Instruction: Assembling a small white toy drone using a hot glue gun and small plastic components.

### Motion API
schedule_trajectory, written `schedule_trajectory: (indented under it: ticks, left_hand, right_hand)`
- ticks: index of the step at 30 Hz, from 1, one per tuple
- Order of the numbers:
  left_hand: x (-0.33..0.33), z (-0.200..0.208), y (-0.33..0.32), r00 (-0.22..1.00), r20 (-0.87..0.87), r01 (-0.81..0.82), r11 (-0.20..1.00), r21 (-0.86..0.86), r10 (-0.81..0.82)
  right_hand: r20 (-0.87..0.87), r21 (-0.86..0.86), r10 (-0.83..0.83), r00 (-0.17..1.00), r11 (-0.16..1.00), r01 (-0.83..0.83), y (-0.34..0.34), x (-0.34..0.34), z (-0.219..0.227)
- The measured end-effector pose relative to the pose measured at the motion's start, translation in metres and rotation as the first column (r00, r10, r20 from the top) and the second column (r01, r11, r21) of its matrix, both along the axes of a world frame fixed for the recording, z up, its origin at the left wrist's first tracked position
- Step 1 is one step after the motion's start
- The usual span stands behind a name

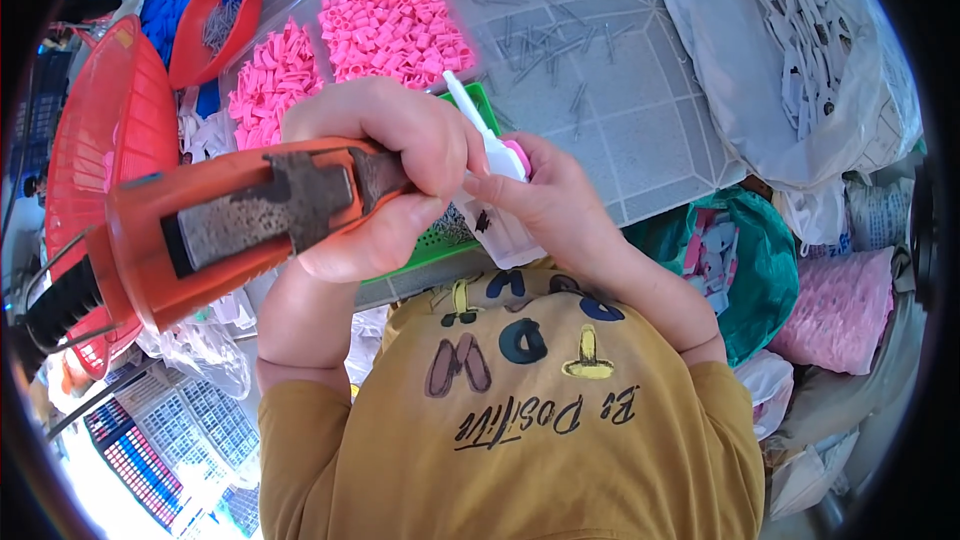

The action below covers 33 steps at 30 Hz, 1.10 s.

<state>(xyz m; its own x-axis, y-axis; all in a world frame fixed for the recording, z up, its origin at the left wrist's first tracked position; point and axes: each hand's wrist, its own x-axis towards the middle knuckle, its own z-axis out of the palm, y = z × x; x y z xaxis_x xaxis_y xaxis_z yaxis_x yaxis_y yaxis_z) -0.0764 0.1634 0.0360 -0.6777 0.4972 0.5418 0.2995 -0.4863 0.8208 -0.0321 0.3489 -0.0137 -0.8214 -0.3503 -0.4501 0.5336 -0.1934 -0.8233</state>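
Observation:
My left hand [385, 155] is closed round the front end of an orange corded power tool [225, 225] with worn grey tape on its body. Its tip is hidden behind my fingers. My right hand [555, 195] pinches a white plastic part [500, 230] with a slim stick-like end pointing away and a bit of pink beside the thumb. The two hands meet, the left fingertips against the white part. Below them on the table is a green basket [425, 255] with small metal pieces in it, mostly covered by my hands.
Pink sleeve-like pieces [395, 25] and slimmer pink pieces [275, 80] lie in heaps beyond my left hand. Metal pins [555, 45] are strewn over the grey table [650, 130]. A red scoop [190, 50], red basket [110, 130], white bag of parts [700, 0] and green bag [765, 270] stand around.

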Motion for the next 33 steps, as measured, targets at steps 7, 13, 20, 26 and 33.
schedule_trajectory:
  ticks: [7,13,20,26,33]
  left_hand:
    - [0.040,0.016,0.012,0.904,0.062,-0.420,0.906,-0.056,0.423]
    - [0.045,-0.016,-0.023,0.877,0.073,-0.462,0.876,-0.138,0.474]
    - [0.041,-0.046,-0.032,0.862,0.109,-0.477,0.866,-0.151,0.494]
    - [0.042,-0.053,-0.036,0.852,0.108,-0.495,0.855,-0.154,0.513]
    - [0.045,-0.052,-0.033,0.868,0.121,-0.472,0.876,-0.095,0.481]
  right_hand:
    - [-0.088,0.104,-0.042,0.995,0.993,0.051,-0.003,0.004,-0.002]
    - [0.065,-0.152,-0.157,0.985,0.975,0.165,0.010,-0.001,0.005]
    - [0.088,-0.332,-0.228,0.970,0.911,0.244,0.006,-0.010,-0.005]
    - [0.092,-0.296,-0.168,0.982,0.937,0.188,0.007,-0.012,-0.007]
    - [0.079,-0.270,-0.203,0.976,0.938,0.217,0.002,-0.012,-0.008]
